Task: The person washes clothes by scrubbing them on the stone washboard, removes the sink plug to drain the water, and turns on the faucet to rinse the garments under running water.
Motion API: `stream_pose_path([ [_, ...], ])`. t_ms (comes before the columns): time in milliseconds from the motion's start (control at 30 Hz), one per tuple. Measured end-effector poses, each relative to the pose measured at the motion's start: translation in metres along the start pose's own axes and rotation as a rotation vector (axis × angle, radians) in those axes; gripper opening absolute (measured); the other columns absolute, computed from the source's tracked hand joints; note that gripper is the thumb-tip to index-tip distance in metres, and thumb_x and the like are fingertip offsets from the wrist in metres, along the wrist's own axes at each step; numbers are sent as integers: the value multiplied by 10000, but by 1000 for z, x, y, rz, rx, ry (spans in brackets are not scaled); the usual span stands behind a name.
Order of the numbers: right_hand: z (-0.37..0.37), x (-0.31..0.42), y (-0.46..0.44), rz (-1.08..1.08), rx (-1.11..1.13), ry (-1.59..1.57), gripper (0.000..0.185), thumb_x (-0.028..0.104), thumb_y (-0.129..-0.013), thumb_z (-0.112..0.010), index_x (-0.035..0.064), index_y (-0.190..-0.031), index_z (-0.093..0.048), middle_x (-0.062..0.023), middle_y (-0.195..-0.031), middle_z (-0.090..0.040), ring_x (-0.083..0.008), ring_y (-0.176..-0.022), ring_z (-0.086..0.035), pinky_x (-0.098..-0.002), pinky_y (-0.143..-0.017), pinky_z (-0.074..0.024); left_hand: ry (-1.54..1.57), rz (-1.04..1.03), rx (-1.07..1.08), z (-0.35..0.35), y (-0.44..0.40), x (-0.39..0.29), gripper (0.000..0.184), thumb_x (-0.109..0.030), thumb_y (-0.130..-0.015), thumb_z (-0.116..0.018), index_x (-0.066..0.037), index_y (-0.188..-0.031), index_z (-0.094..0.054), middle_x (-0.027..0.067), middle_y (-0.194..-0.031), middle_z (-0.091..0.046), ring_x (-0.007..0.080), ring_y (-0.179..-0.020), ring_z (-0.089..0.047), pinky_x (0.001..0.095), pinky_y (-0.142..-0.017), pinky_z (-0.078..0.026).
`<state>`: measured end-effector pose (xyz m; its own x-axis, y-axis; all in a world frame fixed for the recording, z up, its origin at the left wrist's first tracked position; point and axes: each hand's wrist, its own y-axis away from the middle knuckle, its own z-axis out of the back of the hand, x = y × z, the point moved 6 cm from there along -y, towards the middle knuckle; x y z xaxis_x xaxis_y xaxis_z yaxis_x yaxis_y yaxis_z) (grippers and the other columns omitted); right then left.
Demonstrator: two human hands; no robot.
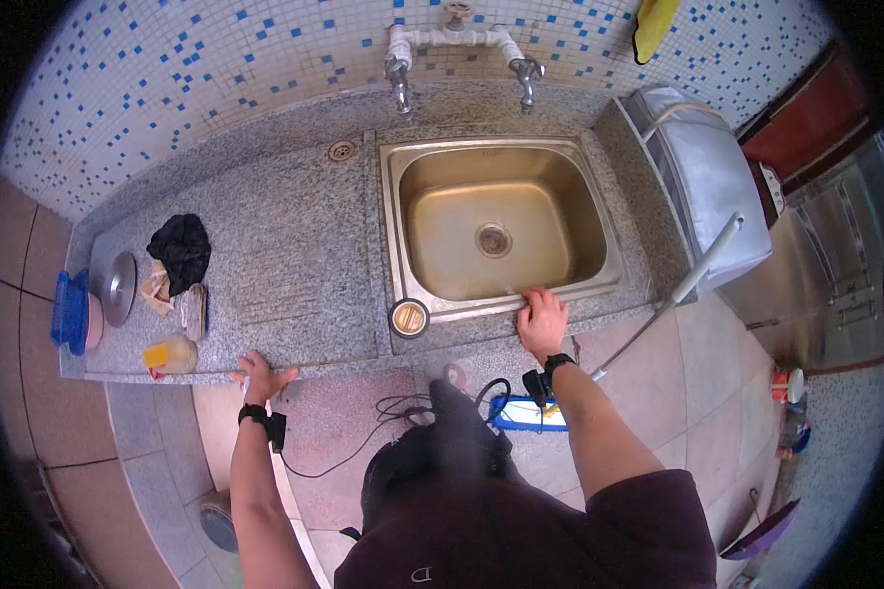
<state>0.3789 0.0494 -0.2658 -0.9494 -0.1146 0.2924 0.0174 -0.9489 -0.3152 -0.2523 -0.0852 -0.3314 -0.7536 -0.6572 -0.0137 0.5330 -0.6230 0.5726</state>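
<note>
"What are the fingers doing?"

"On the left hand they are spread, thumb well out to the side, at the front edge of the granite counter. On the right hand they lie loosely side by side on the front rim of the metal sink, thumb a little apart."

"So the sink is right there. What sits between the hands?"

"A gold-coloured disc with a dark rim, at the sink's front left corner."

"And near the left hand?"

"A yellow-ended bottle, just to its left. Behind that is a crumpled black cloth, and farther left a round metal lid near a blue basket."

"Beyond the sink?"

"A left tap and a right tap on the tiled wall. A pale pole slants past its right side."
</note>
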Motion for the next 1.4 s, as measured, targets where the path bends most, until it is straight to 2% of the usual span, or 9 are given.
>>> stream_pose_path([
  [400,-2,-1,0,3,-1,27,301,155,-840,-585,115,-1127,-663,-83,-1205,-643,-304,-1134,-576,-477,-979,-399,22,21,-15,-5,-9,5,1600,-847,-464,-807,-34,-1607,-35,339,-1636,-37,630,-1454,71,710,-1166,-71],
  [700,-1,0,0,-1,-7,10,302,175,-825,-594,110,-1105,-685,-74,-1178,-644,-285,-1132,-580,-474,-998,-403,75,-1,14,-6,-11,5,1605,-828,-466,-818,-22,-1600,-19,349,-1633,9,632,-1450,92,697,-1176,-47],
  [767,-2,0,0,-14,5,14,303,174,-825,-594,115,-1109,-681,-74,-1178,-643,-285,-1134,-579,-473,-1001,-400,37,38,20,-4,-8,1,1536,-712,-536,-881,-34,-1601,-6,318,-1647,15,641,-1441,119,737,-1144,-124],
  [867,-1,1,0,-4,-2,9,306,173,-827,-594,117,-1116,-678,-74,-1179,-642,-285,-1136,-577,-472,-1004,-397,70,34,31,2,0,-3,1531,-704,-542,-884,-33,-1600,-4,319,-1646,33,639,-1443,115,734,-1150,-108],
  [1000,-2,1,0,-10,1,15,302,172,-829,-592,119,-1113,-678,-75,-1181,-641,-284,-1140,-575,-474,-1003,-397,69,34,40,-2,-4,1,1526,-699,-546,-884,-32,-1600,-5,320,-1645,36,637,-1444,114,722,-1160,-110],
  [1067,-2,1,0,-11,6,21,304,174,-828,-593,120,-1116,-677,-75,-1183,-640,-284,-1143,-573,-476,-1003,-397,77,4,-4,-2,-6,1,1580,-784,-473,-855,-9,-1590,-50,374,-1619,-31,649,-1443,63,701,-1172,-49],
  [1400,-3,-1,1,-10,8,33,309,178,-821,-594,121,-1114,-675,-76,-1176,-639,-286,-1142,-574,-479,-994,-401,92,-15,2,0,-5,-2,1601,-773,-464,-868,39,-1573,-45,394,-1609,-28,644,-1443,90,706,-1164,-29],
])
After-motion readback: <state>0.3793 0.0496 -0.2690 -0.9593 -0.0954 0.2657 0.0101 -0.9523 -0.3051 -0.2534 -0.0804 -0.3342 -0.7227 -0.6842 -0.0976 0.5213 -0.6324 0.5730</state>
